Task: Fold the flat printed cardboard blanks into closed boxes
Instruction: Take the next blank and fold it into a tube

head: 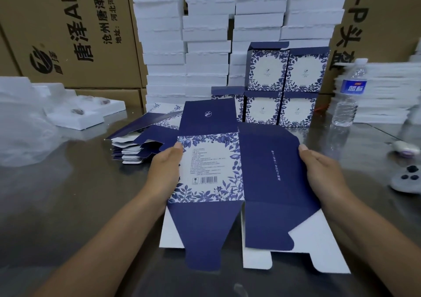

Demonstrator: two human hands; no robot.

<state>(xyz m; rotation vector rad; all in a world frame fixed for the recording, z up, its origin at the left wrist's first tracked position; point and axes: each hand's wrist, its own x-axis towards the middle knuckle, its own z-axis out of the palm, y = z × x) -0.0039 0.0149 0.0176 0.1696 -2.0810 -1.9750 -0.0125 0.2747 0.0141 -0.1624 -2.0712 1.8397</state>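
Note:
I hold a flat blue-and-white printed cardboard blank (227, 173) above the metal table, its flaps spread toward me and away. My left hand (165, 171) grips its left edge beside the white barcode panel. My right hand (319, 171) grips the right edge of the dark blue panel. A stack of more flat blanks (141, 141) lies just left of and behind the held one. Several folded boxes (282, 87) with floral print stand stacked two high at the back centre.
Tall stacks of white foam trays (205, 37) stand behind the boxes, more on the right (385, 91) and loose foam pieces on the left (77, 112). A water bottle (348, 94) stands at right. Brown cartons (68, 30) form the back wall. A white controller (407, 180) lies at far right.

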